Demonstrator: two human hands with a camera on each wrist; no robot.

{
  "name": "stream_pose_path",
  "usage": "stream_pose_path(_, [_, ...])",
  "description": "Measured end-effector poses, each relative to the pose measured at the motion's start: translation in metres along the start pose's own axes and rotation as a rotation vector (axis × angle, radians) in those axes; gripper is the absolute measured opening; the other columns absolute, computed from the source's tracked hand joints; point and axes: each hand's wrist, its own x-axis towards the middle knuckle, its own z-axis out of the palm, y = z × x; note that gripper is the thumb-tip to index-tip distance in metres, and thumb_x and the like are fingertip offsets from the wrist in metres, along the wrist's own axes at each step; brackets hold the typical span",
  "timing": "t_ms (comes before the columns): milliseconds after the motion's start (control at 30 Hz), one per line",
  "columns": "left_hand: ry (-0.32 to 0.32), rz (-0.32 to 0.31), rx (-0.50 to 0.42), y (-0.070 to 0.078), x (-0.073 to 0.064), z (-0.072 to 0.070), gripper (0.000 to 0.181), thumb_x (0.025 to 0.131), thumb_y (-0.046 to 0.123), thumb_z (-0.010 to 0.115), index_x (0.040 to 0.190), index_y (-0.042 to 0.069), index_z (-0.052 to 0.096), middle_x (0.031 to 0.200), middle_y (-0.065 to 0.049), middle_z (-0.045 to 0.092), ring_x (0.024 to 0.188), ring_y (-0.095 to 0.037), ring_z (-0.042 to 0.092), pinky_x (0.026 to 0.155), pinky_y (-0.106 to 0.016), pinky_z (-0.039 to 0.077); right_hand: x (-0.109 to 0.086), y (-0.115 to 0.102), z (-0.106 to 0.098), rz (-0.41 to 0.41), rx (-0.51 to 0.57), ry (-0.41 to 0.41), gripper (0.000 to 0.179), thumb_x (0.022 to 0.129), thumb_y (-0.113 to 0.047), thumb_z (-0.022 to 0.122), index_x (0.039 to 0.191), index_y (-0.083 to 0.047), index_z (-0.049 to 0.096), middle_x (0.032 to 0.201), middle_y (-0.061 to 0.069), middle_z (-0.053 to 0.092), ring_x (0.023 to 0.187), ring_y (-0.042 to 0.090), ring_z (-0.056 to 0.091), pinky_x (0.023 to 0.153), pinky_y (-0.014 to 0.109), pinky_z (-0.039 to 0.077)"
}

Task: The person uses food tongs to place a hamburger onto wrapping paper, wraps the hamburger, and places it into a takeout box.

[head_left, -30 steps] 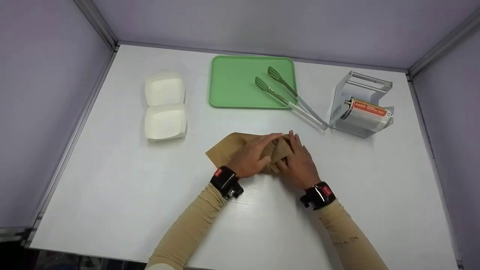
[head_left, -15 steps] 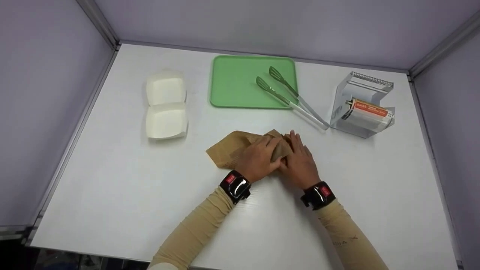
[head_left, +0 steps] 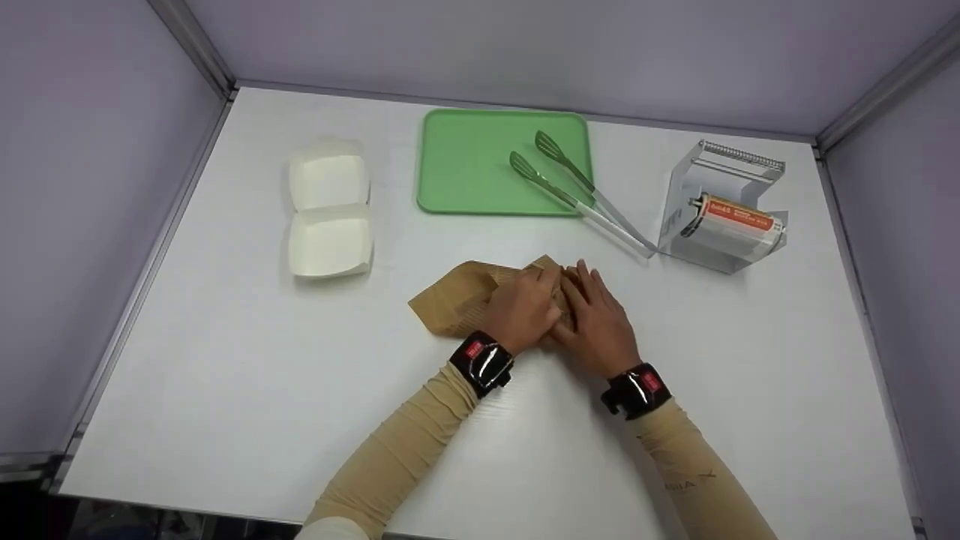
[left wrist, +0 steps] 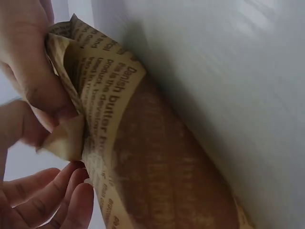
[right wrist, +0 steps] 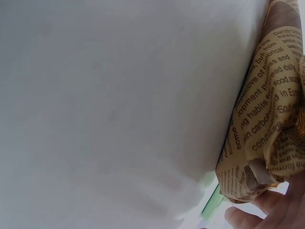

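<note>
A sheet of brown greaseproof food wrapping paper (head_left: 450, 298) with dark printed text lies folded in the middle of the white table. In the left wrist view the paper (left wrist: 112, 95) bulges, and one corner is pinched between fingertips. My left hand (head_left: 521, 311) grips a fold of it near the right end. Against that end rests my right hand (head_left: 600, 322), its fingers mostly straight along the far side and its thumb near the left hand. In the right wrist view, fingertips show below the crumpled paper (right wrist: 267, 90). What the paper encloses is mostly hidden.
Beyond the hands lies a green tray (head_left: 465, 161) with metal tongs (head_left: 592, 202) resting partly on it. An unfolded white takeaway box (head_left: 330, 244) stands at the left. At the right is a metal dispenser (head_left: 679, 206) holding a labelled roll (head_left: 739, 225).
My left hand has slid right from over the paper's middle, and its fingers have closed on a fold near the right hand. The right hand stays almost in place, its index finger shifting slightly.
</note>
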Motion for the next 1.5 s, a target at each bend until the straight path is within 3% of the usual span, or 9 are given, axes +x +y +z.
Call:
stream_pose_path(367, [0.028, -0.122, -0.208, -0.019, -0.005, 0.000, 0.036, 0.099, 0.012, 0.064, 0.133, 0.008, 0.056, 0.075, -0.009, 0.070, 0.065, -0.021, 0.068, 0.054, -0.031, 0.053, -0.001, 0.001, 0.001, 0.001, 0.010, -0.007, 0.084, 0.093, -0.052, 0.067, 0.158, -0.009, 0.035, 0.167, 0.019, 0.024, 0.152, 0.040, 0.031, 0.118, 0.058, 0.034])
stream_pose_path(533, [-0.004, -0.194, -0.316, -0.026, -0.005, 0.003, 0.028, 0.102, 0.014, 0.060, 0.129, 0.012, 0.055, 0.081, -0.008, 0.070, 0.066, -0.017, 0.064, 0.054, -0.028, 0.049, 0.000, 0.002, -0.001, 0.015, 0.035, -0.009, 0.099, 0.092, -0.052, 0.069, 0.163, -0.010, 0.015, 0.166, 0.020, 0.026, 0.153, 0.036, 0.030, 0.120, 0.057, 0.032])
stream_pose_path(833, [-0.083, -0.270, -0.416, -0.036, -0.007, 0.001, 0.028, 0.103, 0.007, 0.049, 0.130, 0.011, 0.051, 0.077, -0.005, 0.062, 0.065, -0.015, 0.059, 0.057, -0.028, 0.047, 0.001, 0.001, -0.004, 0.038, -0.027, -0.117, 0.087, 0.097, -0.057, 0.058, 0.163, -0.015, 0.019, 0.170, 0.012, 0.020, 0.157, 0.034, 0.020, 0.122, 0.059, 0.027])
stream_pose_path(933, [-0.092, -0.260, -0.415, -0.039, -0.009, -0.001, 0.024, 0.104, 0.010, 0.052, 0.128, 0.011, 0.051, 0.081, -0.006, 0.065, 0.065, -0.016, 0.061, 0.058, -0.029, 0.049, 0.001, 0.002, -0.004, 0.021, -0.032, -0.127, 0.086, 0.098, -0.056, 0.057, 0.163, -0.015, 0.018, 0.170, 0.011, 0.019, 0.157, 0.034, 0.019, 0.123, 0.058, 0.026])
stream_pose_path(1033, [-0.043, -0.196, -0.323, -0.040, -0.011, 0.000, 0.028, 0.100, 0.010, 0.060, 0.128, 0.011, 0.054, 0.096, -0.006, 0.066, 0.080, -0.018, 0.063, 0.067, -0.030, 0.053, 0.001, 0.001, -0.004, -0.010, -0.042, -0.136, 0.083, 0.100, -0.053, 0.055, 0.163, -0.011, 0.019, 0.170, 0.011, 0.017, 0.158, 0.033, 0.016, 0.125, 0.057, 0.022])
stream_pose_path(1133, [0.002, -0.049, -0.167, -0.040, -0.014, 0.001, 0.035, 0.096, 0.007, 0.064, 0.131, 0.014, 0.061, 0.119, -0.007, 0.062, 0.109, -0.021, 0.060, 0.089, -0.033, 0.055, 0.002, 0.000, -0.005, -0.038, -0.039, -0.149, 0.081, 0.102, -0.050, 0.053, 0.162, -0.007, 0.020, 0.170, 0.013, 0.016, 0.158, 0.031, 0.015, 0.127, 0.055, 0.019])
stream_pose_path(1233, [-0.019, 0.116, -0.043, -0.039, -0.017, 0.000, 0.038, 0.099, 0.007, 0.060, 0.136, 0.017, 0.064, 0.137, -0.005, 0.059, 0.130, -0.022, 0.054, 0.110, -0.039, 0.047, 0.002, -0.001, -0.006, -0.051, -0.026, -0.156, 0.079, 0.102, -0.047, 0.054, 0.161, -0.004, 0.021, 0.170, 0.014, 0.017, 0.158, 0.030, 0.017, 0.127, 0.052, 0.019])
stream_pose_path(1300, [-0.046, 0.169, 0.003, -0.039, -0.019, 0.000, 0.037, 0.102, 0.009, 0.056, 0.137, 0.017, 0.064, 0.143, -0.002, 0.060, 0.137, -0.020, 0.052, 0.118, -0.041, 0.040, 0.002, -0.001, -0.007, -0.056, -0.016, -0.151, 0.077, 0.102, -0.045, 0.055, 0.160, -0.004, 0.024, 0.169, 0.015, 0.019, 0.157, 0.031, 0.019, 0.127, 0.052, 0.021])
stream_pose_path(1500, [-0.062, 0.065, 0.005, -0.043, -0.020, 0.003, 0.038, 0.102, 0.008, 0.056, 0.139, 0.014, 0.062, 0.144, 0.000, 0.061, 0.137, -0.019, 0.054, 0.118, -0.041, 0.040, 0.001, 0.000, -0.006, -0.110, 0.009, -0.100, 0.067, 0.101, -0.042, 0.059, 0.159, -0.016, 0.036, 0.167, 0.017, 0.026, 0.153, 0.035, 0.029, 0.123, 0.055, 0.027])
